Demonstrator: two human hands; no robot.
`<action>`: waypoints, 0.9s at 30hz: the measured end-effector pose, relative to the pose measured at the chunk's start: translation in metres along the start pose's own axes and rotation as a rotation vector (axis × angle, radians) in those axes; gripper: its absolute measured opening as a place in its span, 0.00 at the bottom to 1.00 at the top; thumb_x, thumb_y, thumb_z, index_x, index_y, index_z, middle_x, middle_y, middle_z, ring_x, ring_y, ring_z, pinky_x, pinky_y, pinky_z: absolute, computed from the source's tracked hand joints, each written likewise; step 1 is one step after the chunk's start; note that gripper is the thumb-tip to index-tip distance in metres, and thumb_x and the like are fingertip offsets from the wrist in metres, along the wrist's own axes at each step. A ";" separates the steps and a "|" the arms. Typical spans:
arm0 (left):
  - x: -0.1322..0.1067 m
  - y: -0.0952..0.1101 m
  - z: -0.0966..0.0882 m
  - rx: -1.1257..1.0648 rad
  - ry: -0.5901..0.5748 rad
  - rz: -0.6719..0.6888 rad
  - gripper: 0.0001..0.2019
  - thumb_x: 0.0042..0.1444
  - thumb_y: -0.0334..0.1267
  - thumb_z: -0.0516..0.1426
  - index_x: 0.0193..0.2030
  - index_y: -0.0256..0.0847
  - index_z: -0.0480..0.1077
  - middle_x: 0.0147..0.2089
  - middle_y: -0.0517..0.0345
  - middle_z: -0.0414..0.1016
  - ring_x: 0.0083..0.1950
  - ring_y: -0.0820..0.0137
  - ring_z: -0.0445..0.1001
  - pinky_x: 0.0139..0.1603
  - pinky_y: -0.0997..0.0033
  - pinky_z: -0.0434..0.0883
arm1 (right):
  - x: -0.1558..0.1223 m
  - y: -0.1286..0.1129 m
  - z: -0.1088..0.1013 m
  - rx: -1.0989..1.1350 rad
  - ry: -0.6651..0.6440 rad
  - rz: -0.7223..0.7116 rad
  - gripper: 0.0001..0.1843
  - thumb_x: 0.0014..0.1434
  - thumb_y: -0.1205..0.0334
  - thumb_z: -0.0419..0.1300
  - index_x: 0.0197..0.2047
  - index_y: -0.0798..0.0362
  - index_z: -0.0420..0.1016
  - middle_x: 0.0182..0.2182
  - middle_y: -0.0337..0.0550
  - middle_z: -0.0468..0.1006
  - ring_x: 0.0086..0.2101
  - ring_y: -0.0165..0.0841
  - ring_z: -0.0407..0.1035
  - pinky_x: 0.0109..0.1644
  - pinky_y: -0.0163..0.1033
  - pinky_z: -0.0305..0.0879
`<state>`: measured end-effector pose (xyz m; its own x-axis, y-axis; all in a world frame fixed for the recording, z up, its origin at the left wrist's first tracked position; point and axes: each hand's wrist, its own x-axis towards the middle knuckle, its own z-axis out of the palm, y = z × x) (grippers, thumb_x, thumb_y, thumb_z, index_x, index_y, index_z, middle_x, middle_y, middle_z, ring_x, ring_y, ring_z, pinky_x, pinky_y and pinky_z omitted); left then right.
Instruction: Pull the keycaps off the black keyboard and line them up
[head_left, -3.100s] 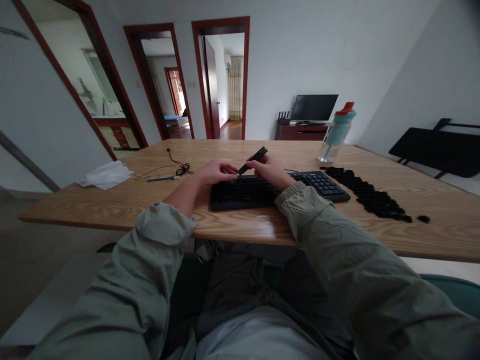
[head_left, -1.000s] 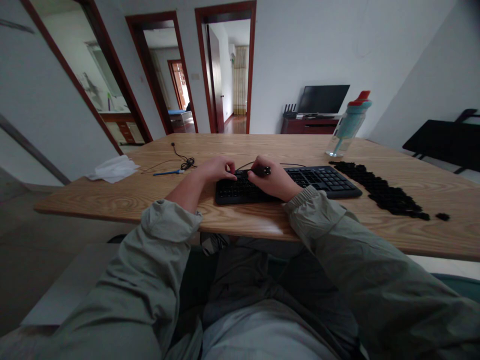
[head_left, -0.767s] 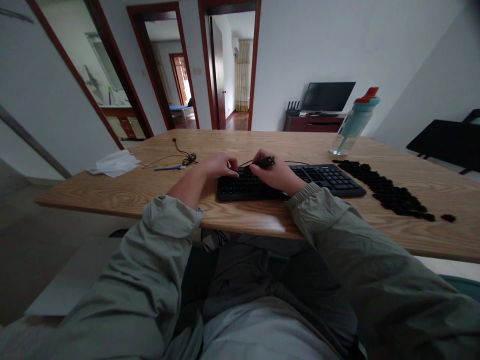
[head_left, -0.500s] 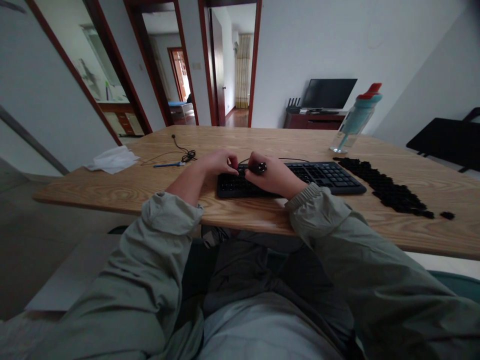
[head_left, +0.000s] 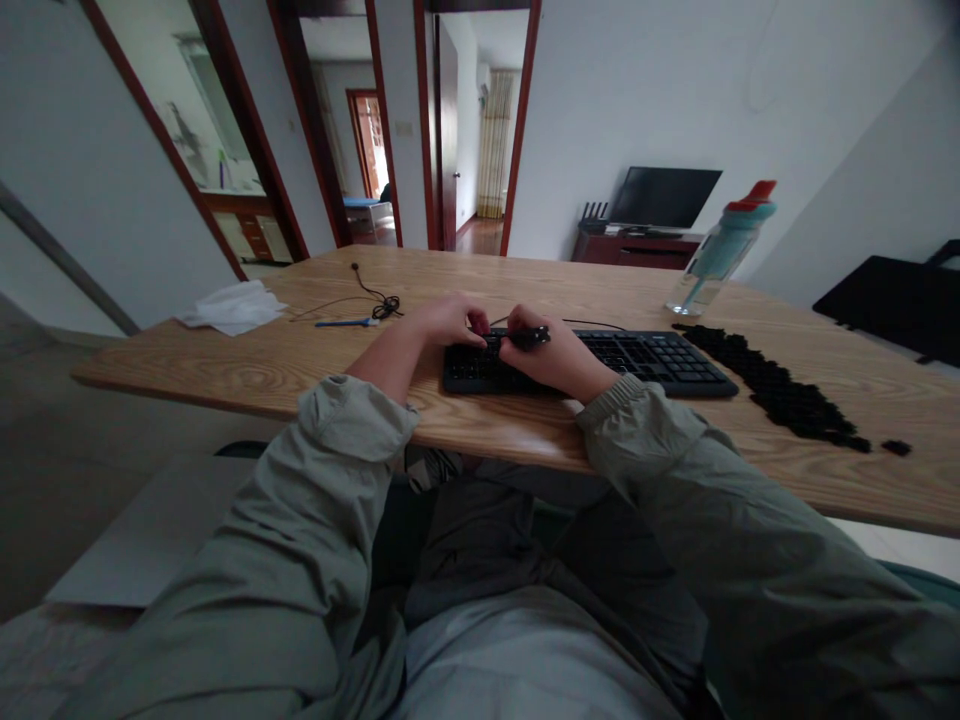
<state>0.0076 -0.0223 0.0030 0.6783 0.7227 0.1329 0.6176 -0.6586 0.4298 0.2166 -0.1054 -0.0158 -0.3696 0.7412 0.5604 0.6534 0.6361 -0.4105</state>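
Observation:
A black keyboard (head_left: 652,352) lies near the front edge of the wooden table, with both hands over its left half. My right hand (head_left: 559,358) is closed around a slim black tool (head_left: 531,338), its dark end sticking out above the fist; the exact kind is unclear. Its tip points left, toward my other hand. My left hand (head_left: 450,322) rests at the keyboard's upper left, thumb and fingers curled together at the keys. Whatever lies between those fingertips is too small to make out. Rows of loose black keycaps (head_left: 780,385) lie right of the keyboard.
One keycap (head_left: 896,447) lies apart near the table's right front. A clear bottle with a red lid (head_left: 716,250) stands behind the keycaps. Left of my hands are a blue brush-like stick (head_left: 346,323), a coiled black cable (head_left: 386,306) and white tissue (head_left: 236,307).
The whole view has shifted slightly, so things appear a little further right. Both hands stay at the same part of the keyboard, and the right hand still holds the black tool.

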 end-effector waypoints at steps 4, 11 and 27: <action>0.001 -0.002 0.000 0.001 0.000 -0.037 0.13 0.51 0.38 0.62 0.43 0.37 0.81 0.37 0.55 0.82 0.36 0.69 0.75 0.37 0.73 0.66 | 0.018 0.011 0.003 0.111 -0.050 0.058 0.07 0.56 0.58 0.60 0.35 0.52 0.73 0.27 0.41 0.74 0.28 0.33 0.65 0.32 0.38 0.57; 0.000 -0.003 0.000 0.048 0.016 -0.071 0.14 0.48 0.33 0.61 0.43 0.41 0.82 0.38 0.58 0.82 0.36 0.69 0.75 0.38 0.73 0.67 | 0.044 0.025 0.006 0.196 -0.091 0.081 0.06 0.53 0.60 0.64 0.30 0.54 0.74 0.24 0.41 0.73 0.27 0.32 0.64 0.31 0.37 0.59; 0.004 -0.003 0.007 0.090 0.010 -0.068 0.13 0.50 0.40 0.62 0.41 0.37 0.80 0.36 0.54 0.81 0.34 0.67 0.75 0.39 0.69 0.68 | 0.065 0.043 0.023 0.244 -0.097 0.037 0.19 0.52 0.56 0.69 0.47 0.52 0.79 0.42 0.46 0.83 0.45 0.41 0.76 0.50 0.42 0.72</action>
<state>0.0112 -0.0187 -0.0038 0.6301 0.7679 0.1156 0.6953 -0.6242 0.3563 0.2060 -0.0252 -0.0137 -0.4183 0.7743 0.4749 0.4930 0.6327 -0.5972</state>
